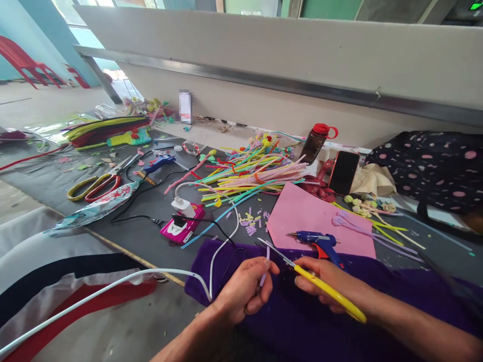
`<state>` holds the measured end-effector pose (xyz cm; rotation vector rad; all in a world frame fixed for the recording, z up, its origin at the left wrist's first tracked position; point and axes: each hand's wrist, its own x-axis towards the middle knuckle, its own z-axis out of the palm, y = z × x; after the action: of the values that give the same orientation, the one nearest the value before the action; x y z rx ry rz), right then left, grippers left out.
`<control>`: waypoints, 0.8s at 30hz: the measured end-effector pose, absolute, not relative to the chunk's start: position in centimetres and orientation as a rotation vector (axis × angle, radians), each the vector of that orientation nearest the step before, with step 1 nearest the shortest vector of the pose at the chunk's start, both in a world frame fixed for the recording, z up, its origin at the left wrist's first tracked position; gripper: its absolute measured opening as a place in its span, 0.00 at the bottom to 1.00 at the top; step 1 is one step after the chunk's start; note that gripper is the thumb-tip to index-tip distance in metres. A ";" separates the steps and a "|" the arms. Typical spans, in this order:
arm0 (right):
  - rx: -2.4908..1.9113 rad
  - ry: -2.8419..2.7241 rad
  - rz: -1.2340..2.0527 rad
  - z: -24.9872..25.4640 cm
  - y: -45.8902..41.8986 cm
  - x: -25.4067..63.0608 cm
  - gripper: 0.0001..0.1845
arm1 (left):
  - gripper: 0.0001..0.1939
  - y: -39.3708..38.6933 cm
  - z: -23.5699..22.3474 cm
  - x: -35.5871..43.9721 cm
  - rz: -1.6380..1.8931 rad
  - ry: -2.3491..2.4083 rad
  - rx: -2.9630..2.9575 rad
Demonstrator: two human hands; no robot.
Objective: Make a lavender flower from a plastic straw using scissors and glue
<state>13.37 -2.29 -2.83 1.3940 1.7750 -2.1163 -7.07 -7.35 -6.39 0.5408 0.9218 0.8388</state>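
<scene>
Your left grip [247,290] is closed on a lilac strip [267,253], pinched between thumb and fingers, with its upper end standing above your fingertips and its lower end showing below them. Your right grip [327,275] is wrapped round yellow-handled scissors [329,290], whose blades reach toward your left grip, their tips at the strip's upper end. Under both grips you have a purple cloth [211,259]. Just beyond your left grip, short cut pieces [250,230] lie scattered on the table [138,239]. Right behind your right grip, a blue glue gun [316,238] rests on a pink sheet [298,211]. Farther beyond both grips is a heap of coloured stems [247,177]; off to your left grip's far left side sits a magenta power strip [195,216].
</scene>
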 end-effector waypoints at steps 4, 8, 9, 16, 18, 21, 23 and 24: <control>1.386 1.762 -2.176 -0.7 -3.1 14.0 0.15 | 0.14 -7.6 -6.4 -7.0 0.885 0.921 0.536; 1.289 1.868 -2.085 0.5 -3.8 14.3 0.19 | 0.14 -7.5 -6.2 -6.8 0.901 0.928 0.551; 1.283 1.901 -2.061 0.6 -3.9 14.3 0.18 | 0.14 -7.4 -6.2 -6.7 0.902 0.923 0.558; 1.270 2.131 -1.877 0.7 -3.8 13.2 0.11 | 0.14 -7.4 -6.1 -6.6 0.856 0.885 0.567; 1.296 2.129 -1.864 0.4 -3.8 13.0 0.11 | 0.14 -7.4 -6.2 -6.6 0.855 0.889 0.565; 1.325 2.090 -1.873 -0.1 -3.7 12.8 0.11 | 0.14 -7.3 -6.3 -6.7 0.863 0.898 0.565; 1.322 2.080 -1.912 -0.2 -3.4 12.7 0.13 | 0.14 -7.2 -6.5 -6.9 0.865 0.901 0.551; 1.324 2.077 -1.928 -0.2 -3.3 12.7 0.14 | 0.15 -7.2 -6.5 -7.0 0.862 0.900 0.536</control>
<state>12.66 -3.27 -0.23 1.3238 2.0772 -1.9279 -6.99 -7.20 -6.52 0.5363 0.9004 0.8618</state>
